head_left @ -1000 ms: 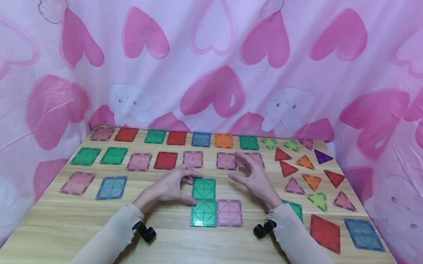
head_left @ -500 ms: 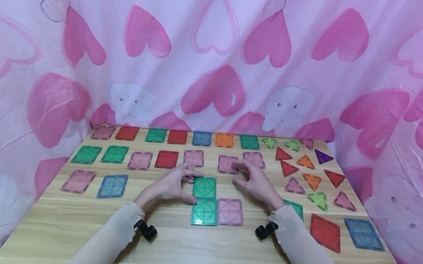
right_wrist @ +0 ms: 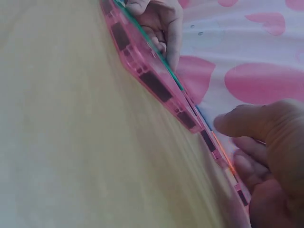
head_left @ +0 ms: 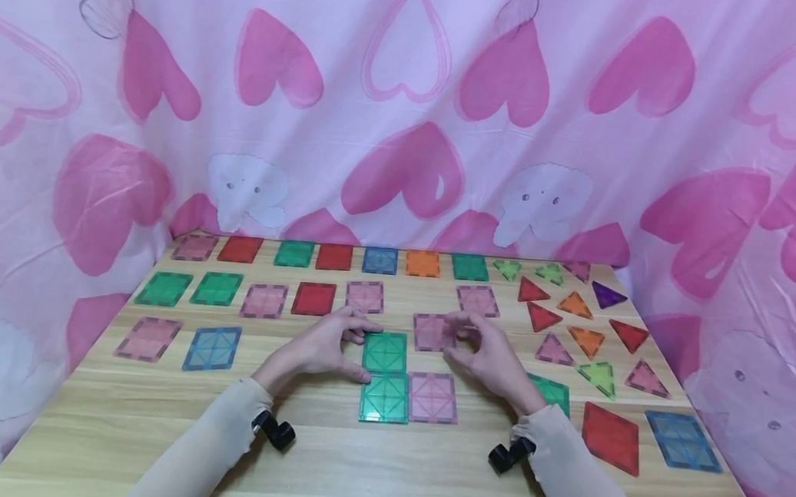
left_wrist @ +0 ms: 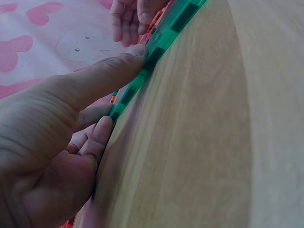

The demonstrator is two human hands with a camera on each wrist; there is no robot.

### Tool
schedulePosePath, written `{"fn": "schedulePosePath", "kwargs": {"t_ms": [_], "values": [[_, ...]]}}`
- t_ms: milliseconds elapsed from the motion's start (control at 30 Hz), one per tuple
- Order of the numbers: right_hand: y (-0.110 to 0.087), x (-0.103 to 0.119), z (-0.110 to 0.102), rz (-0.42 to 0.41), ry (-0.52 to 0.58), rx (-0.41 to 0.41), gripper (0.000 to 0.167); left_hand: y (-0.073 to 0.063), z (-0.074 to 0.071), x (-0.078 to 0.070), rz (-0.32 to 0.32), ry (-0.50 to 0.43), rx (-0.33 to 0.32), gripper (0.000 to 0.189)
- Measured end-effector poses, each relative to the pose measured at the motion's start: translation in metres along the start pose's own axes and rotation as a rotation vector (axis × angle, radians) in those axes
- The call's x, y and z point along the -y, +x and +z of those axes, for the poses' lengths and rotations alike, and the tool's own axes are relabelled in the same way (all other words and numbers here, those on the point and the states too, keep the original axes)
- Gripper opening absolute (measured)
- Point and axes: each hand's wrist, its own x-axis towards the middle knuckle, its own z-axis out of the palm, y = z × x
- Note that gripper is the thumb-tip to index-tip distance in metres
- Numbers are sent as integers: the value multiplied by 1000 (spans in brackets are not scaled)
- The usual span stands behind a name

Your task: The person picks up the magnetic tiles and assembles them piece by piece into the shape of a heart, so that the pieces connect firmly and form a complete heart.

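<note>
In the head view my left hand (head_left: 322,349) rests at the left side of two green square magnetic tiles, the far one (head_left: 384,352) and the near one (head_left: 384,398), joined in a column. Its straight thumb touches near their seam; its fingers lie at the far tile's upper left corner. A pink square tile (head_left: 433,398) adjoins the near green tile on the right. Beyond it, my right hand (head_left: 487,355) holds another pink square tile (head_left: 430,332) by its right side, with curled fingers. That tile lies close to the far green tile, a gap between them.
More square tiles lie in rows behind and left, including a blue tile (head_left: 212,348) and a red tile (head_left: 313,299). Several triangles, such as an orange triangle (head_left: 585,341), are at right. A red square (head_left: 610,437) lies near my right forearm. A heart-patterned curtain (head_left: 408,110) surrounds the table.
My right hand has drawn a pink square tile from the row behind toward me, near the green pair. My left hand has stayed in place at the green tiles.
</note>
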Motion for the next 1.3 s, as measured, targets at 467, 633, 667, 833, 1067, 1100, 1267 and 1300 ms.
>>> {"fn": "schedulePosePath", "kwargs": {"t_ms": [467, 633, 667, 833, 1067, 1100, 1267, 1300], "values": [[4, -7, -1, -5, -46, 49, 70, 0, -3, -1, -12, -11, -2, 85], [-1, -5, -2, 3, 57, 88, 60, 0, -3, -3, -16, -14, 2, 86], [-2, -5, -1, 0, 65, 96, 57, 0, -3, -3, -17, -13, 1, 85], [-5, -3, 1, -14, 82, 101, 52, 0, -3, -3, -23, -18, -3, 85], [-23, 0, -10, -42, 85, 36, 71, -1, 0, 1, -4, -31, 2, 86], [-28, 1, -15, -42, 85, 19, 73, -1, 0, 1, -5, -31, 2, 86], [-58, 0, -49, -15, 17, -81, 85, 0, 1, 2, -4, -25, -3, 86], [-64, 0, -55, -5, -3, -98, 87, -1, 1, 3, -4, -23, -4, 86]]}}
